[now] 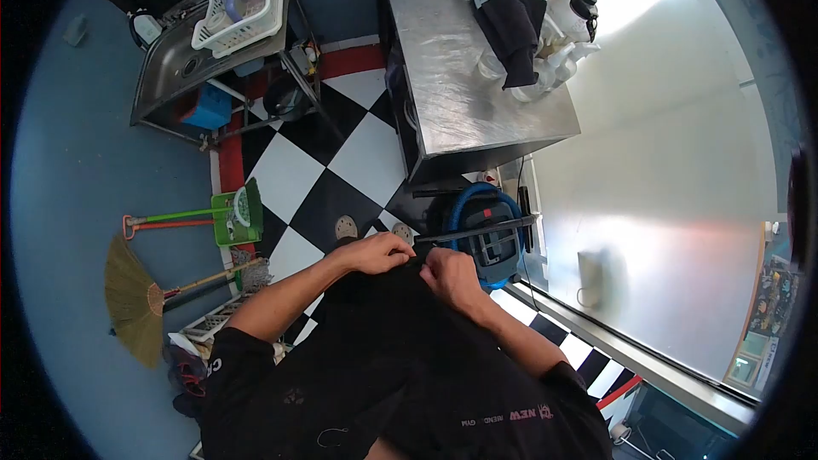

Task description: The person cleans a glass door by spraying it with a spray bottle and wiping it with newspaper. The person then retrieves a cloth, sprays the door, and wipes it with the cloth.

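Both hands are low in front of the body, at the far edge of a black cloth (375, 298) that hangs over the front. My left hand (379, 254) is closed, its fingers pinching the cloth's edge. A small gap to the right, my right hand (452, 278) is curled closed at the same dark fabric. The exact grip of its fingers is partly hidden. Below the hands, two light clogs (345, 227) show on the checkered floor (294, 175).
A steel counter (452, 111) with bottles and a dark cloth stands ahead. A black and blue vacuum cleaner (492, 243) is just right of the hands. At left are a sink (175, 68), a white basket (247, 30), a green dustpan (226, 220) and a broom (136, 298).
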`<state>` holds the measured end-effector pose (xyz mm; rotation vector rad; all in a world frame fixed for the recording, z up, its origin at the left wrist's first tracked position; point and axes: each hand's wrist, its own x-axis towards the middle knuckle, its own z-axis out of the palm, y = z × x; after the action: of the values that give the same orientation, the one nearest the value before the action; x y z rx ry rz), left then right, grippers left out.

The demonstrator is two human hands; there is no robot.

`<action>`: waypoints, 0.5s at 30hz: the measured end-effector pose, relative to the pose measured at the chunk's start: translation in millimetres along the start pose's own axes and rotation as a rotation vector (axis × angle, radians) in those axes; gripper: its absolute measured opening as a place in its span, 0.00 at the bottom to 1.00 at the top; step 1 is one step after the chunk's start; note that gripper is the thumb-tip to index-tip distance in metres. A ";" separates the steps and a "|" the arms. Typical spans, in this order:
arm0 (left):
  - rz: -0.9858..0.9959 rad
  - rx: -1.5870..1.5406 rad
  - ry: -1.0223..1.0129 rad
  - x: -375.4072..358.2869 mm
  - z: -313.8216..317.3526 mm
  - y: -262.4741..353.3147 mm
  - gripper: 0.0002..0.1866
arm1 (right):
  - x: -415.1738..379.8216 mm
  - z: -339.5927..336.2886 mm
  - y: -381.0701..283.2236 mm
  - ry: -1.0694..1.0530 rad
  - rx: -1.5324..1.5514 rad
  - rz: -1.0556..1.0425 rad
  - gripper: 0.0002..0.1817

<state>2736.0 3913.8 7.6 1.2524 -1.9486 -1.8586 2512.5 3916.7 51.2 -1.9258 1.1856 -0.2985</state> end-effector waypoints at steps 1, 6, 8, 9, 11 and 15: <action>0.028 0.024 0.021 -0.1 2.8 -1.4 0.16 | 2.0 -1.1 2.3 -0.007 0.075 0.028 0.11; -0.012 0.052 0.024 -0.4 7.8 -3.4 0.16 | 29.0 5.9 46.5 -0.392 0.805 0.662 0.10; -0.039 0.057 0.021 -0.6 8.9 -6.0 0.16 | 29.4 4.7 47.1 -0.406 0.780 0.664 0.12; -0.078 0.054 0.002 -0.2 6.4 -0.8 0.16 | 27.6 -2.4 33.8 -0.377 0.695 0.607 0.14; -0.141 0.041 -0.020 1.5 6.4 4.4 0.16 | 24.4 -10.3 15.8 -0.322 0.460 0.451 0.17; -0.128 0.028 0.023 5.3 9.3 0.3 0.16 | 24.4 -2.0 13.1 -0.203 0.132 0.201 0.18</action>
<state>2726.6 3917.2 3.8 1.4318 -1.9306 -1.8715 2516.0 3892.8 37.4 -1.6649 1.1818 -0.0702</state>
